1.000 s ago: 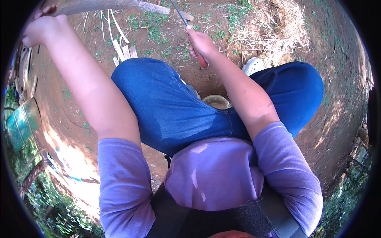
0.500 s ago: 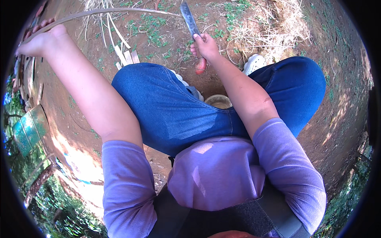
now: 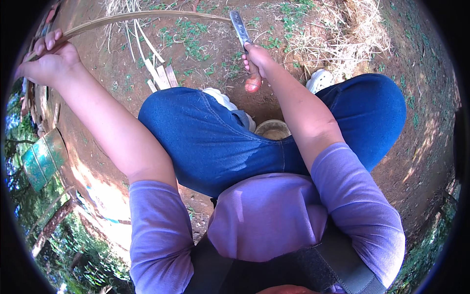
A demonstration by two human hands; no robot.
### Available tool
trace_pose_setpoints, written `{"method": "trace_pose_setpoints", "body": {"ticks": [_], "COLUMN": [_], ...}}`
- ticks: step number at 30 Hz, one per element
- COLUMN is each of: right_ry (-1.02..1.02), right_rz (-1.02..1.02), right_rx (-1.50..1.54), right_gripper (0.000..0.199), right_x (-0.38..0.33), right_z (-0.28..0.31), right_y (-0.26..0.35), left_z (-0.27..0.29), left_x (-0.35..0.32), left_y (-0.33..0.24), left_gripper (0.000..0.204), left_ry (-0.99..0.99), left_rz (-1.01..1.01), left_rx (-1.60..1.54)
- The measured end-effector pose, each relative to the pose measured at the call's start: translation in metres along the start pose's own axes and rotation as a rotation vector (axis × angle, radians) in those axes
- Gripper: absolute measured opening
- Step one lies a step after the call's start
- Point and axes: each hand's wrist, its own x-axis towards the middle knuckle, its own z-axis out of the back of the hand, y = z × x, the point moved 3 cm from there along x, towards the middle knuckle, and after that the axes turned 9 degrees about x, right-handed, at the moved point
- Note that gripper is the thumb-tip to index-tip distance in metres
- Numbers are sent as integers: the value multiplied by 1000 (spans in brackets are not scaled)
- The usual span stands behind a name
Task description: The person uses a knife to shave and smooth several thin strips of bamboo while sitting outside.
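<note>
My left hand (image 3: 53, 59), stretched out to the far left, has its fingers curled round one end of a long, thin, pale strip (image 3: 132, 15) that looks like split bamboo. The strip arches rightward across the top of the view, its other end meeting the blade of a knife (image 3: 238, 28). My right hand (image 3: 257, 60) grips the knife ahead of my knees, blade pointing away from me. The reddish rounded butt of the handle (image 3: 252, 84) sticks out below my fist.
Several pale split pieces (image 3: 162, 76) lie beyond my left knee. Curly shavings (image 3: 357, 36) heap at the far right. A round bowl-like container (image 3: 273, 130) stands between my legs, near my white shoes (image 3: 320, 80). A green metal sheet or drum (image 3: 44, 159) is at left.
My left hand has turned, its fingers now bent more visibly over the strip. The knife and my right hand have shifted slightly right and nearer, along with the whole view.
</note>
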Motion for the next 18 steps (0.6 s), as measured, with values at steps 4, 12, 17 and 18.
{"method": "trace_pose_setpoints", "body": {"ticks": [4, 12, 17, 18], "right_ry": [-25, 31, 11, 30], "right_rz": [-7, -47, -119, -127], "right_rx": [5, 18, 99, 111], "right_gripper": [36, 33, 34, 35], "right_x": [-5, -4, 13, 15], "right_z": [-12, -8, 0, -3], "right_y": [1, -1, -9, -10], "left_z": [-21, -41, -45, -44], "left_x": [-11, -16, -18, -16], "left_y": [-8, -22, -21, -21], "left_gripper": [90, 69, 63, 62], "left_ry": [-47, -28, -7, 0], "left_rz": [-28, -7, -27, -30], "left_rx": [102, 139, 63, 57]}}
